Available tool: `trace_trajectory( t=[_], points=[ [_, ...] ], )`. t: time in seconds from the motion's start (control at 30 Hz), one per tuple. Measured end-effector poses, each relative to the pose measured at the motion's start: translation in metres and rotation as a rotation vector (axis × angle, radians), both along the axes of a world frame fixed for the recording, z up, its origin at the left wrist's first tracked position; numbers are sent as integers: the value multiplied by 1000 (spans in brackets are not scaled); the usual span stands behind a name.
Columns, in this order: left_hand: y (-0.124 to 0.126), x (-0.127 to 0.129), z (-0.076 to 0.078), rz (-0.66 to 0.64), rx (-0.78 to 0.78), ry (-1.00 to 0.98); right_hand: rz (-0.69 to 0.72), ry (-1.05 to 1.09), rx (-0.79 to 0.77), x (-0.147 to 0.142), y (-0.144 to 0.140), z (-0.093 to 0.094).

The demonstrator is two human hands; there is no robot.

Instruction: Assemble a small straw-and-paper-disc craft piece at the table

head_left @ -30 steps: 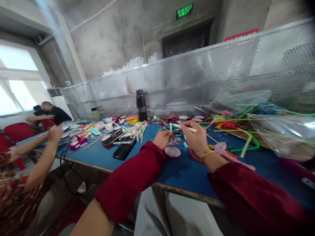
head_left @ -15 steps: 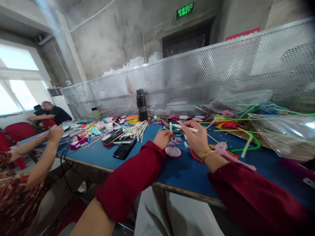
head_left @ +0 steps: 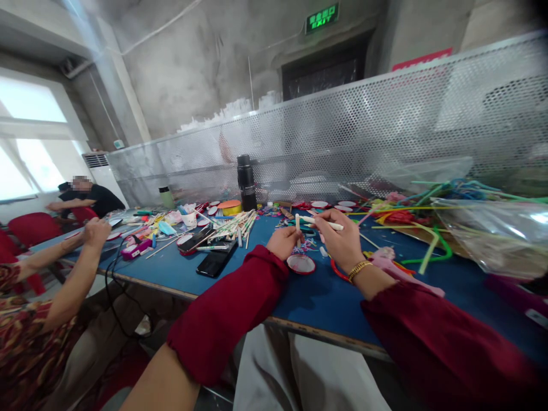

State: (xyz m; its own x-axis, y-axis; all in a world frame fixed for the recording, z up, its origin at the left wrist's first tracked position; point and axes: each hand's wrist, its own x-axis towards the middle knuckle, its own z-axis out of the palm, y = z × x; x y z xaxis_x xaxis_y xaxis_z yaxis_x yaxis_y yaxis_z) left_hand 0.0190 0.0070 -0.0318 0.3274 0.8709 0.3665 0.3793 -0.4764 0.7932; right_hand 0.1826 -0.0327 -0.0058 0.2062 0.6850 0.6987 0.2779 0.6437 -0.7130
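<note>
My left hand [head_left: 282, 244] is closed and pinches a short pale wooden stick [head_left: 297, 222], which stands upright between thumb and fingers. In my right hand [head_left: 346, 238] is a white pen [head_left: 335, 226], gripped as if for writing, its tip pointing left at the upper part of the stick. I cannot tell whether the tip touches the wood. Below my left hand lies a round white disc with a red rim [head_left: 301, 264]. Small coloured bits [head_left: 309, 246] are scattered on the blue table [head_left: 317, 305] behind it.
Left of my hands lie a black phone [head_left: 214, 264] and a heap of pale sticks [head_left: 235, 227]. A black thermos [head_left: 246, 182] stands behind. To the right are coloured pipe cleaners [head_left: 440, 245] and clear plastic bags [head_left: 492, 228]. A co-worker's hands [head_left: 96, 231] are at far left.
</note>
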Motion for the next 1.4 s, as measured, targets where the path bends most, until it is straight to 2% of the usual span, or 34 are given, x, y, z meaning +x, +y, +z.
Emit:
trace_trajectory(
  t=[0.7, 1.03, 1.4],
  points=[
    [5, -2, -5, -39, 49, 11, -6, 15, 1, 0, 1, -1],
    [-5, -1, 5, -6, 24, 106, -17, -5, 22, 0, 0, 1],
    [-2, -2, 3, -44, 40, 60, 8, 9, 15, -1, 0, 0]
  ],
)
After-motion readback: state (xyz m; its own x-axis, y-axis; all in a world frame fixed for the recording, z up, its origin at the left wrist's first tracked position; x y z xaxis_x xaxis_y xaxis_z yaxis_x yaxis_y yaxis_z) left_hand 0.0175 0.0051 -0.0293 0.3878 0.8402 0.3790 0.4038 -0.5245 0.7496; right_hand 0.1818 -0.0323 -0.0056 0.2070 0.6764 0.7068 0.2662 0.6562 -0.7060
